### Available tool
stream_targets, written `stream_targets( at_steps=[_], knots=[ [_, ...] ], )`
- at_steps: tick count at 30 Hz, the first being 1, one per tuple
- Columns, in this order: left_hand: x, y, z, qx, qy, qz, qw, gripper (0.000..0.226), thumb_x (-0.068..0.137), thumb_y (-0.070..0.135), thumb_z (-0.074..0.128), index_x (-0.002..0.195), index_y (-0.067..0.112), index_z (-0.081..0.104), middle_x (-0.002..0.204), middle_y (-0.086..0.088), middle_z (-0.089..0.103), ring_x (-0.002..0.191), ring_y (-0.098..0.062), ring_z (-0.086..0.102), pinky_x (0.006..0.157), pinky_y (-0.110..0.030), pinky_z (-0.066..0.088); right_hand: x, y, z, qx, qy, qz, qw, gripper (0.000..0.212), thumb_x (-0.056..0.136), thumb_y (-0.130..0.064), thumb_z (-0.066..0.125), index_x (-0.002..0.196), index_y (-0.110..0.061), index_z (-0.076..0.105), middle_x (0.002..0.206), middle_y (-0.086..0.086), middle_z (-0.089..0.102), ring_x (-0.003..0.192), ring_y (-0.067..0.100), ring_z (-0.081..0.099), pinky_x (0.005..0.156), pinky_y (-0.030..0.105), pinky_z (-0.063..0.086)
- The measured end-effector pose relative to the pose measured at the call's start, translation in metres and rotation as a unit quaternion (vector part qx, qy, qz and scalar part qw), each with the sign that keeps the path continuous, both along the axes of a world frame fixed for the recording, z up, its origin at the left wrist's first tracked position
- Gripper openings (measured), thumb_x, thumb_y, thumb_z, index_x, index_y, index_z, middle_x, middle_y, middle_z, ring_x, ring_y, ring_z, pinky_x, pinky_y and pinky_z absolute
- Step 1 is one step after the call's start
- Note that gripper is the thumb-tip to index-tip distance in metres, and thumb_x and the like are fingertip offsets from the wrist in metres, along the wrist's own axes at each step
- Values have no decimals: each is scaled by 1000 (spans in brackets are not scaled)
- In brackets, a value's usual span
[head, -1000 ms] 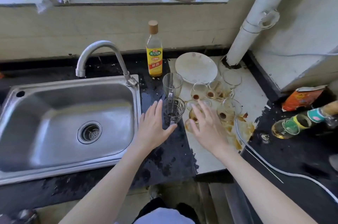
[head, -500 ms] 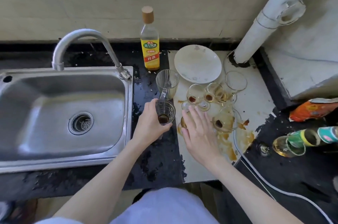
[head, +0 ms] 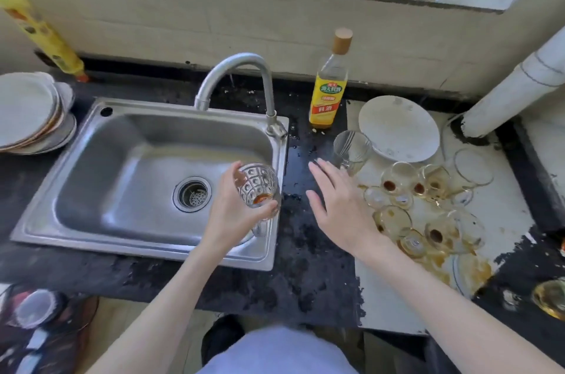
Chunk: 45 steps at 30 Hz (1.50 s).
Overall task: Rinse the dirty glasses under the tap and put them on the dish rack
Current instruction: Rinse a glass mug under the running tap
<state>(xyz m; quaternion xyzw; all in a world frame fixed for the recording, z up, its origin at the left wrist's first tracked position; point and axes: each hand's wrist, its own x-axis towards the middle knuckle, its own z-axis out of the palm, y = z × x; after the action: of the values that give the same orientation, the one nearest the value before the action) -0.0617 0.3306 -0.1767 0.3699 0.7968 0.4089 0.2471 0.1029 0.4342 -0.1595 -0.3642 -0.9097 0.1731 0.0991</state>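
Currently the patterned glass tumbler (head: 259, 187), brown residue at its base, tilts mouth-up over the steel sink's (head: 128, 159) right edge. Left hand (head: 237, 208) wraps it, thumb behind, fingers curled beneath. Right hand (head: 339, 205) hovers flat, fingers spread, holding nothing, above the black counter (head: 305, 266).

One sink (head: 91, 141), one tap (head: 241, 68), one yellow bottle (head: 328, 92). One patterned glass (head: 260, 187) is held; one tall glass (head: 351, 149) stands. The tumbled glasses (head: 428, 205) are too jumbled to count.

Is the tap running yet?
Off, as far as visible: no stream falls from the tap spout, and the sink basin below shows no flow.
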Motion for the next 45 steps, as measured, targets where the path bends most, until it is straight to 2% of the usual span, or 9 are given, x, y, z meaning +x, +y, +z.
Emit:
stream_targets(
  at_steps=[8, 14, 18, 25, 30, 34, 39, 42, 45],
  knots=[
    [-113, -17, -19, -26, 9, -37, 999, 88, 65, 26, 83, 136, 15, 32, 124, 2, 46, 112, -10, 47, 90, -22, 38, -128, 51, -28, -86, -62, -78, 991, 54, 98, -23, 41, 143, 1, 25, 150, 17, 29, 138, 29, 26, 113, 40, 19],
    [-166, 1, -44, -37, 0, -83, 996, 94, 64, 26, 83, 140, 15, 29, 127, 6, 39, 118, -13, 44, 100, -31, 39, -179, 68, -56, -141, 28, -181, 973, 45, 97, -24, 44, 137, -4, 37, 140, 14, 42, 130, 30, 37, 98, 33, 31],
    [-176, 13, -61, -42, -23, -79, 996, 96, 63, 26, 84, 141, 13, 29, 131, 1, 40, 120, -15, 45, 103, -34, 39, -181, 54, -79, -100, 85, -210, 969, 56, 97, -32, 45, 146, -10, 28, 146, 6, 38, 135, 21, 33, 104, 28, 27],
    [-178, 22, -84, -58, -58, -68, 994, 100, 55, 35, 85, 139, 16, 34, 130, 1, 47, 116, -14, 48, 101, -37, 42, -177, 32, -128, 68, -176, -57, 980, 64, 96, -38, 44, 142, 4, 30, 151, 23, 27, 143, 33, 21, 117, 45, 12],
    [-178, 22, -88, -70, -61, -57, 994, 98, 58, 34, 86, 139, 20, 33, 129, 5, 47, 117, -11, 48, 101, -35, 42, -180, 32, -143, 100, -214, -48, 971, 65, 89, -33, 57, 138, 7, 38, 148, 31, 27, 140, 42, 24, 115, 48, 18],
    [-178, 22, -86, -88, -43, -54, 994, 96, 59, 36, 85, 139, 21, 34, 128, 5, 50, 113, -11, 51, 99, -31, 43, -181, 28, -140, 75, -211, -49, 973, 64, 95, -31, 47, 146, 1, 25, 153, 29, 10, 145, 38, 6, 116, 41, 1],
    [-182, 25, -84, -114, -81, -39, 989, 104, 48, 53, 83, 138, 27, 37, 125, 4, 55, 111, -12, 56, 95, -38, 48, -190, 15, -124, -113, -62, -87, 988, 54, 101, -32, 33, 149, -11, 19, 157, 14, 11, 146, 25, 4, 117, 34, 0],
    [-188, 25, -82, -126, -155, -14, 980, 101, 48, 58, 78, 135, 22, 43, 112, 7, 62, 97, -7, 63, 87, -31, 51, -197, -3, -116, -387, 88, -86, 914, 50, 99, -41, 36, 145, -23, 33, 148, -1, 39, 137, 13, 34, 114, 34, 26],
    [-192, 24, -78, -164, -256, -14, 953, 78, 57, 54, 80, 120, 13, 59, 101, 0, 70, 83, -5, 66, 68, -17, 51, -203, -15, -109, -511, 121, -93, 846, 39, 95, -46, 42, 130, -29, 49, 124, -5, 60, 110, 7, 57, 96, 23, 45]
  ],
)
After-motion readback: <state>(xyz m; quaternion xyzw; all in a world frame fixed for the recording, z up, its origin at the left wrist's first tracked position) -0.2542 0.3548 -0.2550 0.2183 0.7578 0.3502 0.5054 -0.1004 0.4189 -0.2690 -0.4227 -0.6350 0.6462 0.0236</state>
